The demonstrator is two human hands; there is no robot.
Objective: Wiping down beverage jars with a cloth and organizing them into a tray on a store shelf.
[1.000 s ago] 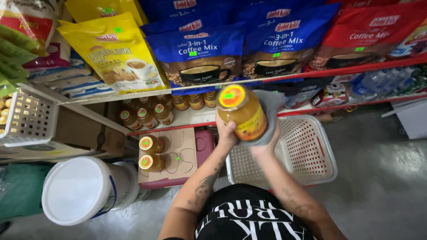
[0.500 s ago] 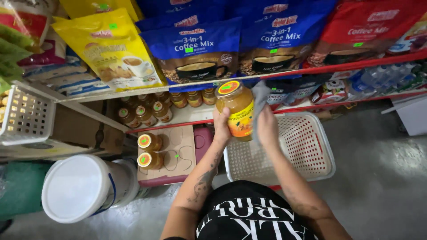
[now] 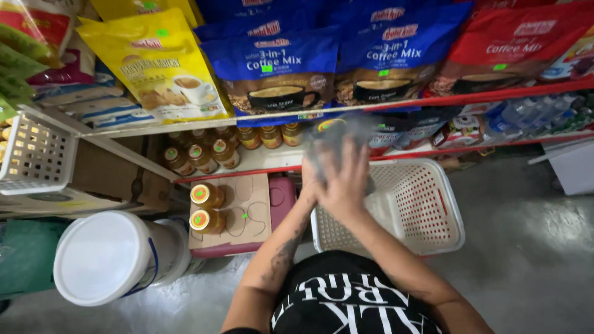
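Head view shows right hand (image 3: 346, 179) and left hand (image 3: 309, 179) clasped around a blurred jar (image 3: 331, 133), hiding it, above a white basket (image 3: 433, 210) near shelf jars (image 3: 204, 154)

Blurred jar (image 3: 334, 133) in grey cloth (image 3: 322, 154)

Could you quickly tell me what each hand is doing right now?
Left hand: holding the jar.
Right hand: pressing a cloth against the jar.

Glossy plastic pouches (image 3: 278, 68) above; perforated white plastic basket (image 3: 427, 210); smooth plastic bucket lid (image 3: 102, 256); matt cardboard tray (image 3: 244, 210); dull concrete floor (image 3: 532, 260).
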